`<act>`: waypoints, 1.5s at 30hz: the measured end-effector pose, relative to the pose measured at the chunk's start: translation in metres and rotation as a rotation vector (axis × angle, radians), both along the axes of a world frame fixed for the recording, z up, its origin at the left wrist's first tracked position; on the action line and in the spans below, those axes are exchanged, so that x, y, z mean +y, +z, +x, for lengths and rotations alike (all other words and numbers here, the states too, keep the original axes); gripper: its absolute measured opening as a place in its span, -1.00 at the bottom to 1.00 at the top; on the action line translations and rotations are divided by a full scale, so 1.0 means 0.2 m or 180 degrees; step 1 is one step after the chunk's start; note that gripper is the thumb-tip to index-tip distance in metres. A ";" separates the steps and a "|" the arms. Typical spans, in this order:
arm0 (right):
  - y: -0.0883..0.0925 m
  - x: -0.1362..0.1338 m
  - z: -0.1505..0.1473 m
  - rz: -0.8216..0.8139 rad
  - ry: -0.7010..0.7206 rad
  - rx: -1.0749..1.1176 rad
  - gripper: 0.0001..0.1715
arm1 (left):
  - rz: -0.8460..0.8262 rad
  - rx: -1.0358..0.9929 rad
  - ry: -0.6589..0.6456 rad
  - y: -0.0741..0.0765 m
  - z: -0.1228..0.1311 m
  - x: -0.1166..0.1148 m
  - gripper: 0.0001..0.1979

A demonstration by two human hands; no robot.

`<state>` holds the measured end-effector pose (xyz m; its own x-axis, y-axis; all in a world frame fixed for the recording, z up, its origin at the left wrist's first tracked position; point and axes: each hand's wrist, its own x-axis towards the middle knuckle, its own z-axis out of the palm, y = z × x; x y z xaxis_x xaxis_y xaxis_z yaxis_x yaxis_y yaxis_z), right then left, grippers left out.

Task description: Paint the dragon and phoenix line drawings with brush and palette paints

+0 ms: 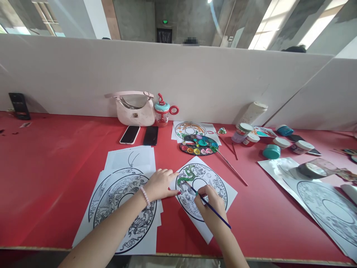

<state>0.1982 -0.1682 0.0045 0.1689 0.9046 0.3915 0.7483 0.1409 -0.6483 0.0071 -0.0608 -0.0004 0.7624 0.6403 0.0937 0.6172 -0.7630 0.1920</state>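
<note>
My right hand (210,204) grips a thin blue paintbrush (220,217), its tip touching a round dragon drawing (212,178) on a white sheet. Part of the dragon is painted green. My left hand (161,183), with a bead bracelet on the wrist, rests fingers down on the left edge of that sheet and on a stack of larger printed circle drawings (122,201). A black paint palette (198,145) with several coloured blobs lies just beyond the sheet, and a second long brush (232,168) lies to its right.
A pink handbag (134,109), a small bottle (162,111) and two phones (140,134) stand near the white partition (83,74). Several paint jars (272,143) and more drawings (329,208) lie at the right on the red table (50,167).
</note>
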 end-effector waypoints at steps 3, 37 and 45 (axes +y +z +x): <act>-0.01 0.00 0.01 -0.0015 -0.0024 -0.0028 -0.87 | -0.0009 -0.0012 0.0018 0.00 0.00 0.00 -0.36; 0.02 -0.04 -0.04 -0.0041 0.0053 0.0003 -0.85 | 0.0036 -0.0035 0.0017 0.01 0.00 0.00 -0.38; 0.02 -0.03 -0.06 -0.0004 0.0121 -0.0031 -0.85 | 0.0040 -0.0021 -0.0001 0.00 0.00 0.00 -0.35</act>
